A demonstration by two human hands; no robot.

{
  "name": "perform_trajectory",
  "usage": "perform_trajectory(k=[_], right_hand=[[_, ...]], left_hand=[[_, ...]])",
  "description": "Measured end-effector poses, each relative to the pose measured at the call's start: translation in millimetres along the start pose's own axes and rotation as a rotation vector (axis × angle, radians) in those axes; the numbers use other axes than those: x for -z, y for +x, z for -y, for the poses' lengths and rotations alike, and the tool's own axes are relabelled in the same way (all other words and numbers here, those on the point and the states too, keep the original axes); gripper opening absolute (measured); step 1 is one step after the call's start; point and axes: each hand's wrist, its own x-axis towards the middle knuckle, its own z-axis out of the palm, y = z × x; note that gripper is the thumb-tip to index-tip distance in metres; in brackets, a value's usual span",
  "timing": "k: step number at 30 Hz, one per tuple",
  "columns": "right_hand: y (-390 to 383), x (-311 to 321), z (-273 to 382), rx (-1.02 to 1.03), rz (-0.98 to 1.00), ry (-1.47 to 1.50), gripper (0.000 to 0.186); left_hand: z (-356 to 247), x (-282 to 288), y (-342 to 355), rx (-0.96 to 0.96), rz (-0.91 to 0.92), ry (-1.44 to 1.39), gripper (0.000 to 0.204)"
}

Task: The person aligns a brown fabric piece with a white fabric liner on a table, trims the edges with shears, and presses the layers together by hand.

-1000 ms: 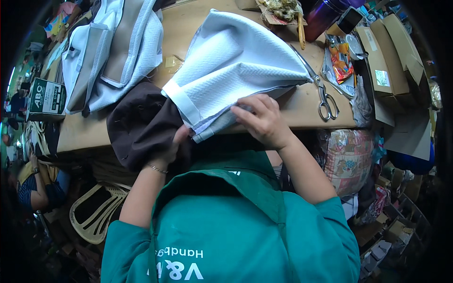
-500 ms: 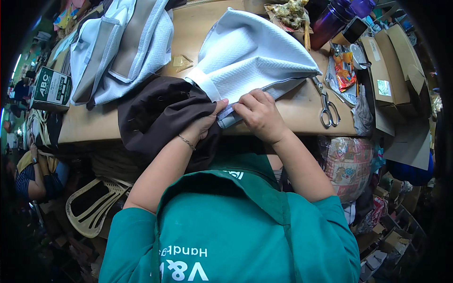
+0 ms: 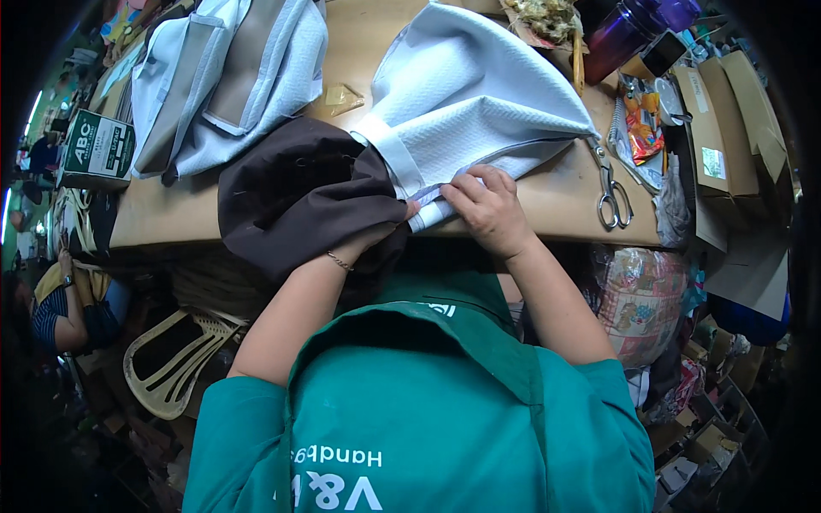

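A white quilted fabric piece (image 3: 479, 81) lies on the table in front of me, joined at a smooth white band to dark brown cloth (image 3: 295, 201) bunched on the left. My left hand (image 3: 380, 232) is largely covered by the brown cloth. Its thumb shows, pressing on the near edge of the white piece. Beside it, my right hand (image 3: 489, 209) pinches that same edge between closed fingers. A narrow pale strip runs between the two hands. Metal scissors (image 3: 609, 195) rest to the right, their tips near the fabric's corner.
More white and grey fabric panels (image 3: 248, 77) are piled at the back left beside a green and white box (image 3: 96, 147). A small clear packet (image 3: 344, 99) lies between the fabrics. Purple bottle (image 3: 620, 43), notebook, snack pack (image 3: 643, 128) and open cardboard box (image 3: 727, 128) stand right.
The brown cloth now covers more of my left hand, leaving mainly the thumb visible. My right fingers have shifted slightly along the white edge. The whole view has moved a little.
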Motion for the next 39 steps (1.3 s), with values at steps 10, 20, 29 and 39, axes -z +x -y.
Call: perform_trajectory(k=[10,20,29,39], right_hand=[[1.8,-1.0,15.5,0.037,0.073,0.047,0.027],[14.0,2.9,30.4,-0.137,0.075,0.272,0.02],[40.0,36.5,-5.2,-0.276,0.2,0.31,0.015],[6.5,60.4,37.6,-0.757,-0.067,0.677,0.027]], left_hand=[[26.3,10.8,-0.4,-0.388,-0.284,0.133,0.051],[3.5,14.0,-24.2,-0.217,-0.012,-0.089,0.043],[-17.7,-9.7,-11.4,0.226,0.207,-0.615,0.036],[-18.7,-27.1,-20.1,-0.02,0.144,-0.596,0.033]])
